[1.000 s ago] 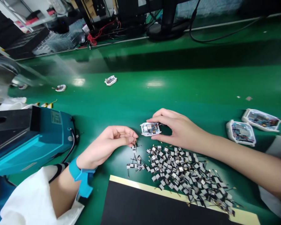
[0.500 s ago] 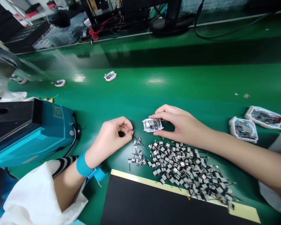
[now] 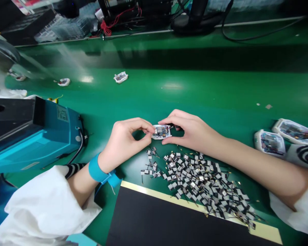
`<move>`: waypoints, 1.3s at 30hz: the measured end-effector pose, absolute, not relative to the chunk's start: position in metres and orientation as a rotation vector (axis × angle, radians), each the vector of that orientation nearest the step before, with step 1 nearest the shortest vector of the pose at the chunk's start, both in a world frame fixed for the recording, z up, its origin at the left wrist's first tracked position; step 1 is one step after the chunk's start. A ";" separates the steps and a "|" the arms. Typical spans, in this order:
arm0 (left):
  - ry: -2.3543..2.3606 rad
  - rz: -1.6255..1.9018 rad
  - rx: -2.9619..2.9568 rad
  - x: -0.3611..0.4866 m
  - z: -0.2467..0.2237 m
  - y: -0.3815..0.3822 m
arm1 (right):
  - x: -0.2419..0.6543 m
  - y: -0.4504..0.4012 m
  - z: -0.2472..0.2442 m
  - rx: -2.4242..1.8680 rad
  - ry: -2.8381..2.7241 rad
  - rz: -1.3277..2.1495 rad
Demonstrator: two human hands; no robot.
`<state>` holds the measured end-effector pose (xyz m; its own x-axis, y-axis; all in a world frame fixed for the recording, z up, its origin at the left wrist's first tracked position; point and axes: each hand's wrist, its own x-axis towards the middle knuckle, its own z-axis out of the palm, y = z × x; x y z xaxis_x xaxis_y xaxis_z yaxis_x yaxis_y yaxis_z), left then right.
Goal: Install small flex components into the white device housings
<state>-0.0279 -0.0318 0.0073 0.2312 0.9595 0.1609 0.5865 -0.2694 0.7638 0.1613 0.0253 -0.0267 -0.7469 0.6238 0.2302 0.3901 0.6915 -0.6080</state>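
Note:
A small white plastic housing with a circuit board (image 3: 161, 132) inside lies between my two hands, board side up. My right hand (image 3: 192, 130) grips its right end, thumb on the near edge and fingers on the far edge. At the left end, the pinched fingertips of my left hand (image 3: 130, 141) touch the housing; whatever they pinch is too small or hidden to make out. Below both hands spreads a pile of small square grey-and-black parts with short leads (image 3: 202, 181), a few lying apart on its left. A teal strap (image 3: 99, 169) circles my left wrist.
Two similar housings (image 3: 270, 143) sit at the right beside my forearm. Another housing (image 3: 120, 77) lies farther back on the green bench (image 3: 207, 95). A teal-and-black machine (image 3: 41, 136) stands at left. In front is a black sheet (image 3: 174, 218) with a yellow edge.
My left hand has moved right, bringing its pinched fingertips to the housing's left end. My right hand and the housing have shifted slightly left. The camera view has shifted a little.

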 end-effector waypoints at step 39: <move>1.475 0.481 2.815 -0.010 0.006 -0.039 | 0.165 0.022 -0.027 -0.755 -2.486 0.802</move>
<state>-0.0100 -0.0390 0.0064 0.5346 0.7919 0.2951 0.8136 -0.5767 0.0735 0.1654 0.0217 -0.0266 -0.7646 0.6062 0.2188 0.3642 0.6865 -0.6294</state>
